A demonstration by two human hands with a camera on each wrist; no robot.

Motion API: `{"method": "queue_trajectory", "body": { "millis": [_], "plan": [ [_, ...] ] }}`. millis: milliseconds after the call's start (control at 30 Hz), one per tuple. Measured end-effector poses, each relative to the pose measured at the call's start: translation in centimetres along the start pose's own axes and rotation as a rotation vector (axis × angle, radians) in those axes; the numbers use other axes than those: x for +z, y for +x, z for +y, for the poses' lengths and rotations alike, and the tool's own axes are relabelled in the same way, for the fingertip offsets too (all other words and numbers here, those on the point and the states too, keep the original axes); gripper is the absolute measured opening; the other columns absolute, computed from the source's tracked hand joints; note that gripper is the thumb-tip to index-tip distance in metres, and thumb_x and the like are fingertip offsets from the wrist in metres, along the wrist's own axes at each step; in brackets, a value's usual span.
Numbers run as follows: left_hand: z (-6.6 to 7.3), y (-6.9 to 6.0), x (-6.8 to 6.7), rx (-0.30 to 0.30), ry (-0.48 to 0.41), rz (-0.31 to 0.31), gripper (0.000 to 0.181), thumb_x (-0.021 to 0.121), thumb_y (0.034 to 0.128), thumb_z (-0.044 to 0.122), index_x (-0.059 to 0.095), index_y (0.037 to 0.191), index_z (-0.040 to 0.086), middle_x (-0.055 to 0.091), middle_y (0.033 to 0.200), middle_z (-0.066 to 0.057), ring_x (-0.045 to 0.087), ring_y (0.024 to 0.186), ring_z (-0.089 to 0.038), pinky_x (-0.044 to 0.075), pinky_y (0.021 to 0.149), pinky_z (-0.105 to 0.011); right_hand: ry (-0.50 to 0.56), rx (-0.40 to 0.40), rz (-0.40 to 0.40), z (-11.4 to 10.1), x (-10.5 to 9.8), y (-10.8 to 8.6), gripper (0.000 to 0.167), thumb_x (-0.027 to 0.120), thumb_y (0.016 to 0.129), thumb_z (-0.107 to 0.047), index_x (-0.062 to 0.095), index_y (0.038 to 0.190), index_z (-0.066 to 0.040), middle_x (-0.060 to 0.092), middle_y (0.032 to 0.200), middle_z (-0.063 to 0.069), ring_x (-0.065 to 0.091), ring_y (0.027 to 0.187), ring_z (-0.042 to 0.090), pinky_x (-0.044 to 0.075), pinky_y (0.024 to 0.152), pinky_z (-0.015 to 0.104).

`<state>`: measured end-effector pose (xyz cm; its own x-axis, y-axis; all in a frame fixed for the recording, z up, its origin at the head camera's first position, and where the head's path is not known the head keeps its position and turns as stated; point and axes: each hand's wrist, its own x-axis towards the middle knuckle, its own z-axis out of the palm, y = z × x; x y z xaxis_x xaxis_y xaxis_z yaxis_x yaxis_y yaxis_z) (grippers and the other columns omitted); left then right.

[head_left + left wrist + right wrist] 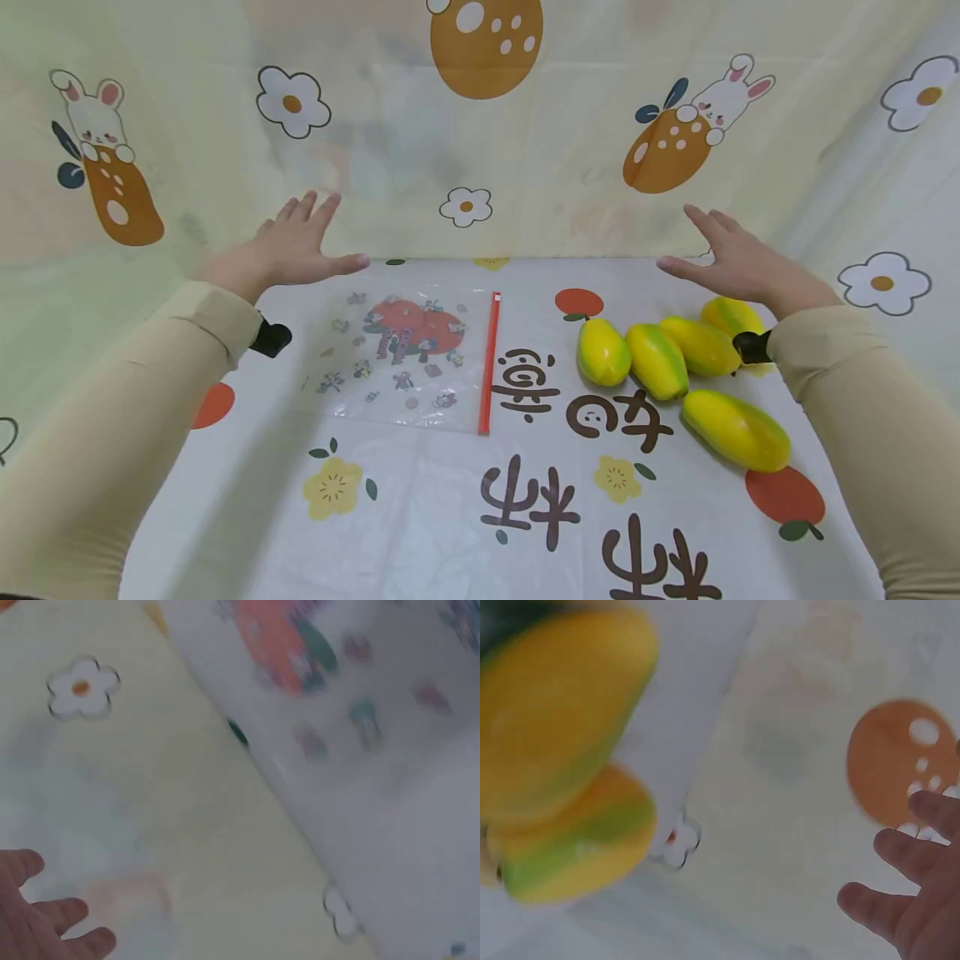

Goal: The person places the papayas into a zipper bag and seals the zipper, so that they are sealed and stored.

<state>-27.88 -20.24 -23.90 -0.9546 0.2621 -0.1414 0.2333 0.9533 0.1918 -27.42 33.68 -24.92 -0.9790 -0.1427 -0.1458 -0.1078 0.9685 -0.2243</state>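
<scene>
Desk (pixel 255 500) covered by a white cloth (pixel 420 517) printed with red fruit, yellow flowers and brown lettering. Behind it rises a pale yellow sheet (pixel 570 158), bearing rabbits, orange fruit shapes and white daisies; a similar pale surface closes the right side.

One container: a clear plastic bag (pixel 408 375) lying flat left of centre, red closure strip (pixel 490 367) along its right edge. Small coloured figures are printed over it; the cloth's red fruit shows through. Blurred in the left wrist view.

Right part of desk: five yellow fruits (pixel 656 361) with green patches, loose on the cloth. Four sit in a rough row slanting away to the right; the fifth lies nearer the person.

Left hand (pixel 296 246) raised beyond the bag, fingers spread, holding nothing. Right hand (pixel 731 258) likewise released, raised past the fruits, thumb out. Beige sleeves (pixel 165 367) on both arms.
</scene>
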Motion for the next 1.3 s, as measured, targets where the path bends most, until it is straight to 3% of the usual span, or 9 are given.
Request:
{"method": "queue_trajectory", "body": {
  "millis": [100, 267, 500, 533, 733, 800, 967, 1100, 1300],
  "plan": [
    [2.5, 0.9, 1.8, 0.047, -0.025, -0.016, 0.104, 0.048, 0.0966, 0.068, -0.009, 0.164, 0.012, -0.011, 0.169, -0.026, -0.007, 0.156, -0.051, 0.005, 0.123, -0.070, 0.032, -0.037, -0.008, -2.2, 0.9, 0.8, 0.104, 0.050, 0.096, -0.068, -0.006, 0.165, -0.014, -0.005, 0.169, 0.028, 0.004, 0.154, 0.053, 0.013, 0.117, 0.076],
    [7.1, 2.4, 6.1, 0.119, -0.091, -0.073, 0.103, 0.053, 0.0958, 0.066, -0.001, 0.165, 0.014, -0.006, 0.171, -0.020, -0.002, 0.158, -0.045, 0.009, 0.125, -0.065, 0.076, -0.129, -0.019, -6.9, 3.6, 2.4, 0.091, 0.056, 0.102, -0.049, 0.005, 0.165, -0.007, 0.011, 0.169, 0.026, 0.012, 0.155, 0.049, 0.015, 0.123, 0.067],
    [12.2, 3.5, 11.1, 0.103, -0.177, -0.148, 0.098, 0.061, 0.0936, 0.060, 0.010, 0.166, 0.017, 0.006, 0.173, -0.017, 0.009, 0.160, -0.039, 0.021, 0.125, -0.061, 0.122, -0.210, -0.053, -12.9, 7.8, 3.9, 0.078, 0.055, 0.104, -0.038, 0.017, 0.163, -0.003, 0.019, 0.169, 0.023, 0.018, 0.156, 0.043, 0.016, 0.127, 0.057],
    [12.7, 3.6, 11.7, 0.095, -0.192, -0.160, 0.097, 0.063, 0.0940, 0.058, 0.011, 0.166, 0.018, 0.008, 0.172, -0.017, 0.012, 0.159, -0.038, 0.029, 0.123, -0.060, 0.124, -0.219, -0.055, -13.6, 8.3, 4.0, 0.077, 0.055, 0.104, -0.037, 0.018, 0.163, -0.002, 0.021, 0.168, 0.023, 0.019, 0.156, 0.042, 0.017, 0.127, 0.056],
    [14.5, 3.4, 14.4, 0.070, -0.216, -0.168, 0.088, 0.065, 0.0968, 0.048, 0.020, 0.164, 0.012, 0.020, 0.170, -0.019, 0.022, 0.157, -0.036, 0.037, 0.120, -0.054, 0.160, -0.230, -0.076, -16.8, 11.3, 4.4, 0.074, 0.055, 0.104, -0.033, 0.022, 0.162, -0.001, 0.029, 0.166, 0.022, 0.026, 0.155, 0.040, 0.024, 0.126, 0.054],
    [14.8, 3.1, 15.0, 0.057, -0.231, -0.154, 0.086, 0.065, 0.0974, 0.045, 0.023, 0.163, 0.009, 0.027, 0.167, -0.020, 0.027, 0.155, -0.036, 0.032, 0.123, -0.054, 0.180, -0.217, -0.082, -17.2, 12.3, 4.3, 0.072, 0.056, 0.104, -0.031, 0.023, 0.161, -0.001, 0.031, 0.165, 0.021, 0.029, 0.154, 0.039, 0.025, 0.126, 0.054],
    [15.5, 2.5, 16.3, 0.024, -0.272, -0.104, 0.083, 0.069, 0.0967, 0.038, 0.029, 0.159, 0.002, 0.041, 0.158, -0.023, 0.042, 0.147, -0.038, 0.039, 0.119, -0.053, 0.230, -0.164, -0.101, -17.3, 14.4, 4.1, 0.070, 0.057, 0.104, -0.030, 0.026, 0.161, -0.003, 0.035, 0.164, 0.020, 0.032, 0.152, 0.038, 0.027, 0.125, 0.054],
    [15.9, 2.1, 17.3, 0.005, -0.232, -0.079, 0.078, 0.069, 0.0966, 0.039, 0.035, 0.155, 0.000, 0.046, 0.152, -0.024, 0.047, 0.139, -0.038, 0.045, 0.113, -0.052, 0.240, -0.139, -0.117, -17.1, 15.8, 4.0, 0.070, 0.058, 0.104, -0.029, 0.027, 0.160, -0.002, 0.036, 0.163, 0.021, 0.033, 0.152, 0.039, 0.027, 0.125, 0.054],
    [16.6, 1.4, 18.1, -0.046, -0.190, -0.030, 0.062, 0.070, 0.0946, 0.043, 0.051, 0.134, -0.002, 0.054, 0.131, -0.025, 0.054, 0.120, -0.037, 0.055, 0.096, -0.052, 0.226, -0.154, -0.095, -16.9, 17.4, 3.5, 0.066, 0.058, 0.104, -0.026, 0.030, 0.159, 0.000, 0.037, 0.162, 0.022, 0.036, 0.151, 0.037, 0.029, 0.125, 0.052]
  ]
}}
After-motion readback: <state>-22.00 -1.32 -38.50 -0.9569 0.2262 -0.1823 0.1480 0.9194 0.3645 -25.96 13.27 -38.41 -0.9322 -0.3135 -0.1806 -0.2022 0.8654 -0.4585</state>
